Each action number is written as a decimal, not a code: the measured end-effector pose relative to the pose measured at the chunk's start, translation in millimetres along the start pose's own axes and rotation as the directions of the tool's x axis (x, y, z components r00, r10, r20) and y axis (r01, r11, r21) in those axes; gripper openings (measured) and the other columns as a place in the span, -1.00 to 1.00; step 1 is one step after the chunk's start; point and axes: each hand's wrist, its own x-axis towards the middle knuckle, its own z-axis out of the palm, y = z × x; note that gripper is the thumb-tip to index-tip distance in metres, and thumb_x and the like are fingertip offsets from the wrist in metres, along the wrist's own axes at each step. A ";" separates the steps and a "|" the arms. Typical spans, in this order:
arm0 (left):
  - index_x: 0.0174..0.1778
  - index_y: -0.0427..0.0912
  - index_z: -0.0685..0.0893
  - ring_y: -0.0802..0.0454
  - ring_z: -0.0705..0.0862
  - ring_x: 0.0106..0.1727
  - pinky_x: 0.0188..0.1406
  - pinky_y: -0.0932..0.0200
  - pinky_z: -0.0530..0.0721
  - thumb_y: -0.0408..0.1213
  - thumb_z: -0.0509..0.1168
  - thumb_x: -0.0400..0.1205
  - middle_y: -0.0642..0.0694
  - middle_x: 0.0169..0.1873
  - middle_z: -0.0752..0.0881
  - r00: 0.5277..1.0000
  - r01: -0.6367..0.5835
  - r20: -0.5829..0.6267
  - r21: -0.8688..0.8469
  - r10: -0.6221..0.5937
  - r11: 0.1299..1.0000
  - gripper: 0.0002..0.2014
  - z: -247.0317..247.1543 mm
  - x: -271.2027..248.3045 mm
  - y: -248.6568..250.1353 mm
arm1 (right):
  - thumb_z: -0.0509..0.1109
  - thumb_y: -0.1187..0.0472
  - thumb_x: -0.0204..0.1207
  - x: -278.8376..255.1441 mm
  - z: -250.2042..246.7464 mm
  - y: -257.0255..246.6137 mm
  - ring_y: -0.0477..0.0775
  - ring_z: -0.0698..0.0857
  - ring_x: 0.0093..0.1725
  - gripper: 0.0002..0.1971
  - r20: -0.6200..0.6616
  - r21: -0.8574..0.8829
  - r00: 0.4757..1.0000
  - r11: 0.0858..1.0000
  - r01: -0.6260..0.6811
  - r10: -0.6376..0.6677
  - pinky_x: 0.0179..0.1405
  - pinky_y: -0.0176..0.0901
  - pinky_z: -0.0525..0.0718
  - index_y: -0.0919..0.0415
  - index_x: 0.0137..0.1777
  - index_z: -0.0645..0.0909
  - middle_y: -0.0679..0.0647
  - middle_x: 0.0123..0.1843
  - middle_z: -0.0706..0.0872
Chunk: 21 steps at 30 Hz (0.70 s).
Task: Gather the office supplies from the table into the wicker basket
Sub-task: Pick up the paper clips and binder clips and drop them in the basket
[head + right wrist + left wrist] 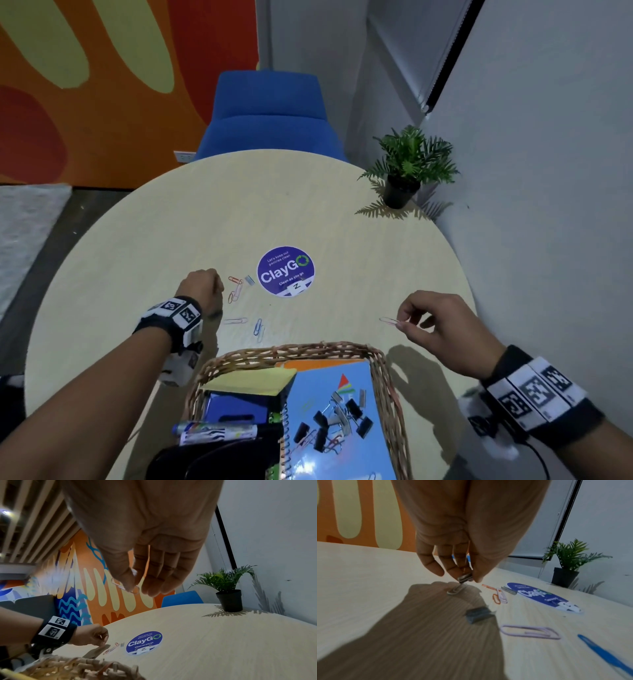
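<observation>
On the round table [205, 219], the wicker basket [387, 383] holds notebooks and clips. The right hand [442, 329] pinches a pink paperclip [388, 320] above the table; the left hand [453, 536] pinches a small staple strip [465, 578].

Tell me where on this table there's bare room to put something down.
Bare tabletop runs from the ClayGo sticker to the far edge, left of the potted plant, and also between the sticker and the right hand. It's crowded between the left hand, the sticker and the wicker basket, where paper clips lie scattered.
</observation>
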 end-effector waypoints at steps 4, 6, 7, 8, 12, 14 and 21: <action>-0.36 -0.03 0.72 -0.12 0.69 -0.12 -0.16 0.14 0.60 -0.28 0.48 0.40 -0.06 -0.17 0.76 0.988 0.053 -0.131 -0.211 -0.081 0.976 -0.92 -14.9 -20.0 0.2 | 0.48 0.19 0.44 -5.5 5.0 -7.1 -0.13 0.67 -0.21 -0.87 0.022 0.032 1.000 0.999 0.021 -0.022 -0.23 -0.09 0.71 -0.03 -0.26 0.61 -0.21 -0.29 0.69; -0.36 -0.05 0.80 -0.11 0.69 0.04 -0.05 0.10 0.58 -0.30 0.54 0.38 -0.07 0.02 0.75 0.976 -0.033 -0.218 -0.275 -0.029 0.961 -0.92 -22.3 -30.8 -2.0 | 0.48 0.19 0.45 -8.8 7.8 -9.7 -0.10 0.68 -0.22 -0.88 0.029 0.061 0.999 0.998 0.034 -0.036 -0.24 -0.07 0.72 -0.01 -0.26 0.62 -0.19 -0.29 0.70; -0.35 -0.05 0.81 -0.10 0.69 0.09 -0.02 0.09 0.56 -0.31 0.56 0.38 -0.06 0.08 0.74 0.968 -0.069 -0.251 -0.298 -0.009 0.952 -0.93 -26.1 -37.1 -2.4 | 0.48 0.19 0.44 -10.4 9.5 -11.0 -0.08 0.68 -0.22 -0.88 0.030 0.077 0.999 0.996 0.038 -0.041 -0.24 -0.05 0.72 -0.01 -0.27 0.62 -0.18 -0.29 0.70; -0.34 -0.06 0.82 -0.09 0.68 0.11 -0.01 0.09 0.55 -0.32 0.56 0.37 -0.06 0.11 0.72 0.962 -0.096 -0.273 -0.327 0.003 0.940 -0.93 -30.6 -44.0 -1.2 | 0.48 0.19 0.44 -11.9 11.2 -12.2 -0.07 0.69 -0.22 -0.88 0.028 0.093 0.999 0.995 0.041 -0.044 -0.24 -0.05 0.72 -0.01 -0.27 0.62 -0.17 -0.29 0.70; -0.32 -0.06 0.84 -0.08 0.64 0.18 0.13 0.02 0.57 -0.33 0.58 0.36 -0.05 0.23 0.67 0.940 -0.220 -0.326 -0.347 0.103 0.912 -0.92 -47.0 -73.2 8.3 | 0.50 0.18 0.44 -20.5 17.3 -14.9 -0.05 0.70 -0.22 -0.87 0.018 0.159 0.999 0.986 0.041 -0.044 -0.25 -0.11 0.72 0.00 -0.28 0.63 -0.15 -0.21 0.72; -0.30 -0.08 0.85 -0.05 0.63 0.19 0.15 0.04 0.56 -0.33 0.58 0.36 -0.03 0.25 0.66 0.929 -0.293 -0.321 -0.333 0.184 0.897 -0.92 -53.6 -88.3 14.4 | 0.51 0.19 0.45 -25.8 18.8 -16.0 -0.04 0.70 -0.23 -0.86 0.016 0.188 0.999 0.981 0.047 -0.051 -0.26 -0.13 0.71 0.00 -0.28 0.63 -0.15 -0.19 0.72; -0.31 -0.02 0.80 0.24 0.68 -0.02 0.05 0.34 0.59 -0.35 0.55 0.41 0.18 -0.06 0.72 0.891 -0.444 -0.316 -0.452 0.326 0.774 -0.88 -78.8 -141.9 54.9 | 0.51 0.27 0.43 -36.4 26.3 -17.1 -0.03 0.71 -0.27 -0.86 0.035 0.242 0.999 0.970 0.028 -0.038 -0.28 -0.15 0.70 0.06 -0.28 0.65 -0.12 -0.30 0.73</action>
